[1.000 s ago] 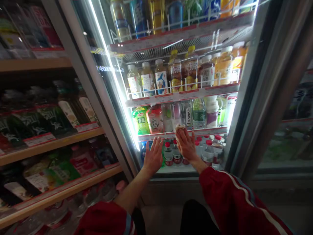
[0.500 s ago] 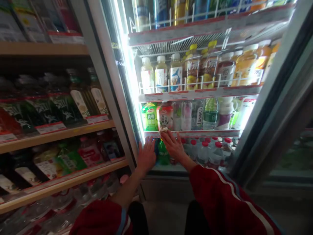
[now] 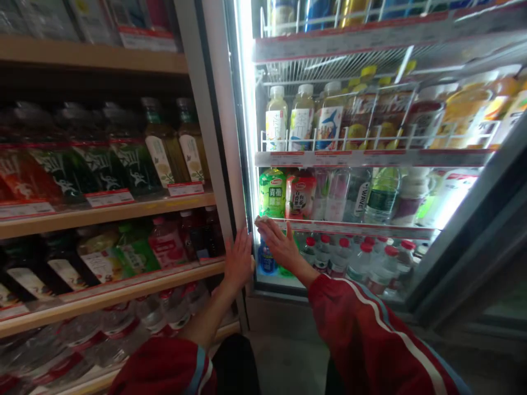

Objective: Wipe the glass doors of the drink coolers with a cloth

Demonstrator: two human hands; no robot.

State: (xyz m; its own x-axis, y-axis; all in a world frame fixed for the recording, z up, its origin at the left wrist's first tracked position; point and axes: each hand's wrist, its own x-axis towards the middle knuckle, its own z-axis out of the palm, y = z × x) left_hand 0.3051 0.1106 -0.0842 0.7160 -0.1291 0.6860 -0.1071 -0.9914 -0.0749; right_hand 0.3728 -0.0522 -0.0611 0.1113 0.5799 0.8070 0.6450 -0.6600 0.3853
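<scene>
My right hand (image 3: pixel 279 244) presses a small whitish crumpled wad (image 3: pixel 261 220), perhaps a cloth, against the left end of the price-label rail (image 3: pixel 349 227) in the lit drinks fridge. The fingers cover much of the wad, so its kind is unclear. My left hand (image 3: pixel 239 259), fingers stretched out and holding nothing, rests against the fridge's left door frame (image 3: pixel 234 181). Just above the right hand stand a green-labelled bottle (image 3: pixel 272 193) and a red-labelled bottle (image 3: pixel 301 195). Below it is a blue-labelled bottle (image 3: pixel 267 260), partly hidden.
Red-capped clear bottles (image 3: pixel 364 260) fill the fridge's bottom level. Wire guards (image 3: pixel 370 140) front the shelf above. To the left, a wooden shelf (image 3: pixel 107 211) carries more bottles. A dark door edge (image 3: pixel 465 203) slants down the right side.
My right hand has slid left along the rail with the wad, to its left end. The view has turned left, and my left hand is now at the door frame.
</scene>
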